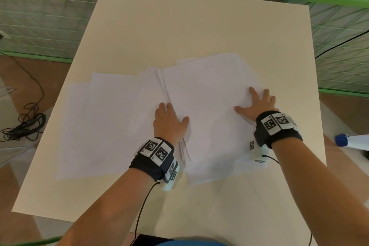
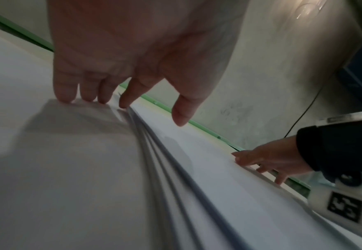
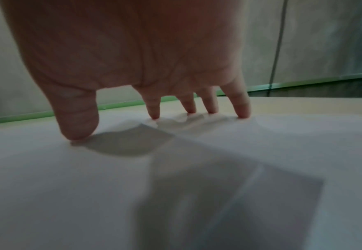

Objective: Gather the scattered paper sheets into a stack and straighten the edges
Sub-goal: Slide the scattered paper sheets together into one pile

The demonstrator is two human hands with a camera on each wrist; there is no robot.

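Head view shows the paper sheets (image 1: 209, 106) fanned across the middle of the table (image 1: 179, 26), a thicker pile at centre-right and loose sheets (image 1: 103, 122) trailing toward nine o'clock. The left hand (image 1: 169, 122) rests flat, fingers straight, on the pile's stepped left edge; the right hand (image 1: 257, 104) presses spread fingers at its three o'clock side. The strays lie nearer the left hand, long axes running twelve to six.
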